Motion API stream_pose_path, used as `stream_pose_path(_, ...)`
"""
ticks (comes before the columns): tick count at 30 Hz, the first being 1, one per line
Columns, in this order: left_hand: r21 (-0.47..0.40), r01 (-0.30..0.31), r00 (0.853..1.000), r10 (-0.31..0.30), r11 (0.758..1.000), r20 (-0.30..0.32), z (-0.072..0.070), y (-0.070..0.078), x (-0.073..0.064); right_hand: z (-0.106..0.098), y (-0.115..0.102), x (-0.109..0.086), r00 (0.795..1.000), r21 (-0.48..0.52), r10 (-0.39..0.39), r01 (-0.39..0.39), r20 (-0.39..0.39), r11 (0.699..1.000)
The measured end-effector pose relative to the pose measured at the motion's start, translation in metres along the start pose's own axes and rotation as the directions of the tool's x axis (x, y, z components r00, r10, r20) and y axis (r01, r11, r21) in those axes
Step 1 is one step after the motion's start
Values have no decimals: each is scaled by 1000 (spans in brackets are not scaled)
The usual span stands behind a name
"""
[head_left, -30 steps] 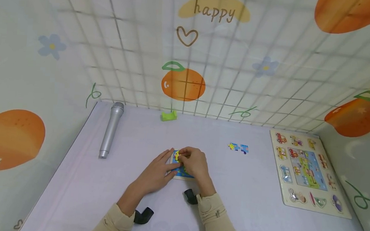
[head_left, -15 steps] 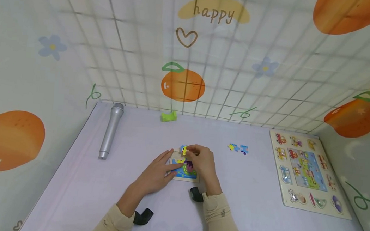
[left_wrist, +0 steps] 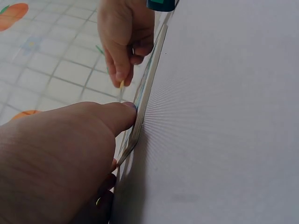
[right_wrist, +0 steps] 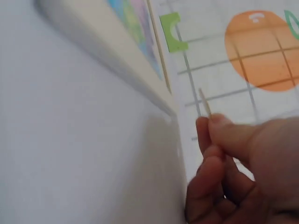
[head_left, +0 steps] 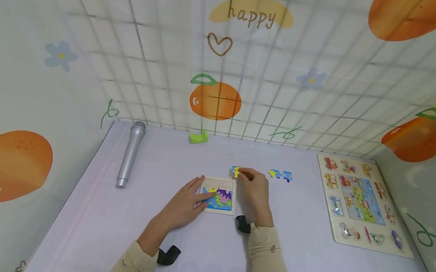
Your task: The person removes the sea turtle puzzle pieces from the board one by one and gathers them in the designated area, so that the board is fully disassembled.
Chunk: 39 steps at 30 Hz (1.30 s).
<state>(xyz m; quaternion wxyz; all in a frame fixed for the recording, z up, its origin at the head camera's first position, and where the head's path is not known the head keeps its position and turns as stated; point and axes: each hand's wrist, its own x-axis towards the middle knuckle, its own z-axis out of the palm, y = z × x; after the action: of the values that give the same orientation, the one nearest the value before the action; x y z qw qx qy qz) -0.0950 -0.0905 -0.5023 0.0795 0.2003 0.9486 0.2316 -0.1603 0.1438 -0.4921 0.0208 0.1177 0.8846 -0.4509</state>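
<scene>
A small wooden jigsaw tray (head_left: 233, 201) lies flat at the middle of the table, its lower part filled with blue, green and purple pieces and a bare strip along its top. My left hand (head_left: 184, 204) rests on the tray's left side with fingers spread, one finger lying across the picture. Thumb and fingers of my right hand (head_left: 256, 192) pinch a yellow and blue puzzle piece (head_left: 235, 170) just past the tray's top right corner. Edge-on, the thin piece (right_wrist: 204, 101) also shows in the right wrist view. Two more puzzle pieces (head_left: 280, 174) lie right of that hand.
At the right lies a large wooden picture board (head_left: 328, 205) with vehicle pieces. A silver microphone (head_left: 130, 155) lies at the left, and a light green block (head_left: 198, 137) near the back. Behind the table hangs a printed cloth over a wire grid (head_left: 258, 84).
My right hand has lifted the yellow and blue puzzle piece off the tray's top and carried it to the right, uncovering the picture. The left hand stays in place.
</scene>
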Motion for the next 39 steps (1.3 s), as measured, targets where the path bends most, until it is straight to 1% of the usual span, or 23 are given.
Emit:
stream_pose_path(4,-4,-4,1000,4,1000,-8,-1,1,0,-5,5,4,999,-10,11,-11,-48,1000)
stream_pose_path(8,-12,-6,1000,6,1000,-14,-1,1,-1,-9,10,8,997,-14,29,-30,-76,999)
stream_pose_path(14,-31,-10,1000,9,999,-28,-1,1,-2,-16,21,14,990,-27,-1,-3,-144,1000)
stream_pose_path(18,-25,-9,999,8,1000,-31,1,0,-1,-20,27,17,984,-60,7,-18,-180,998)
stream_pose_path(23,-19,-11,999,11,1000,-31,2,-1,0,-21,30,19,981,-82,14,-30,-194,996)
stream_pose_path(30,-19,-24,999,24,1000,-36,2,-2,0,-22,30,18,973,-81,-12,-7,-231,997)
stream_pose_path(39,-26,-22,1000,21,999,-23,3,-2,0,-22,33,19,975,-74,22,-40,-223,996)
